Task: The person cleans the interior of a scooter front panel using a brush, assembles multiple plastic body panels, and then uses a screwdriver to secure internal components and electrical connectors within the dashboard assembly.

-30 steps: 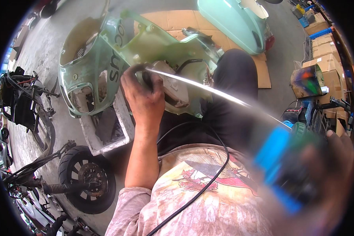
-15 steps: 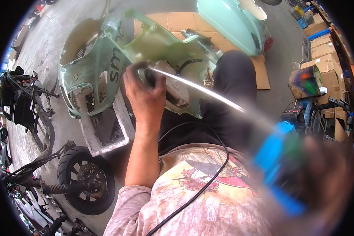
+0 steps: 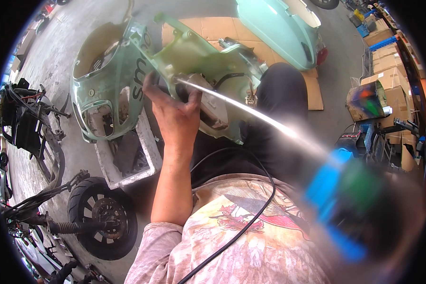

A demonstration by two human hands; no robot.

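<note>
My right hand point(image 3: 404, 208), blurred, is wrapped round the blue, green and black body of a power screwdriver point(image 3: 338, 189). Its long bright shaft slants up to the left, and the tip meets a grey-white housing point(image 3: 213, 111) inside a pale green scooter panel point(image 3: 199, 57). My left hand point(image 3: 173, 106) is at the left end of that housing, index finger and thumb apart on either side of the shaft's tip. Its other fingers are partly hidden. Any screw at the tip is too small to make out. The panel lies against my knees.
Left of the panel stands another green fairing point(image 3: 104, 90), over a white foam box point(image 3: 151, 156). A green body shell point(image 3: 284, 33) rests on cardboard point(image 3: 184, 28) ahead. A wheel point(image 3: 104, 217) lies at left, cartons point(image 3: 393, 78) stand at right, and a black cable point(image 3: 232, 237) crosses my shirt.
My left index finger has drawn back to the left, away from the shaft's tip, widening its gap to the thumb. The screwdriver stays almost in place.
</note>
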